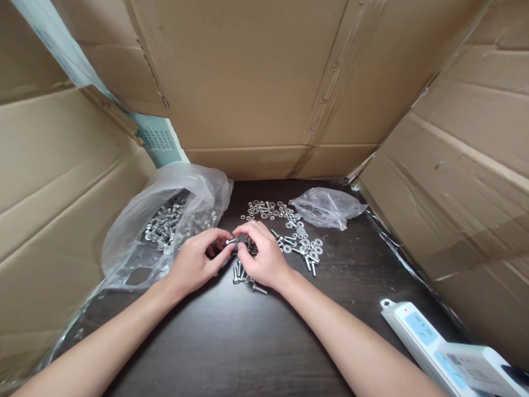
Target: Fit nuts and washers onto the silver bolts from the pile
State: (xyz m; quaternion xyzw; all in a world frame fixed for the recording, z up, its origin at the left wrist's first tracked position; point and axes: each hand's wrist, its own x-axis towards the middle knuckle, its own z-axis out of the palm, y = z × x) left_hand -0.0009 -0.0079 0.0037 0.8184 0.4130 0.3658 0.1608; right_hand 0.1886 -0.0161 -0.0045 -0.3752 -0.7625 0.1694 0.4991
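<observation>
Thumb and forefinger of my left hand (197,256) pinch a small silver bolt (232,241) that lies level just above the table. Facing it, my right hand (264,258) is closed in a pinch at the bolt's other end; whether a nut or washer sits between those fingertips is too small to tell. Below the right hand several loose bolts (259,289) lie on the dark table. Beyond it, washers (317,250), nuts and more bolts are scattered, partly hidden by the right hand.
A clear plastic bag (124,248) full of bolts lies open at left. Another crumpled plastic bag (328,207) rests at the back right. Cardboard walls (256,77) enclose the dark table (231,347) on three sides. A white power strip (417,325) with a plugged-in adapter (475,364) is at front right.
</observation>
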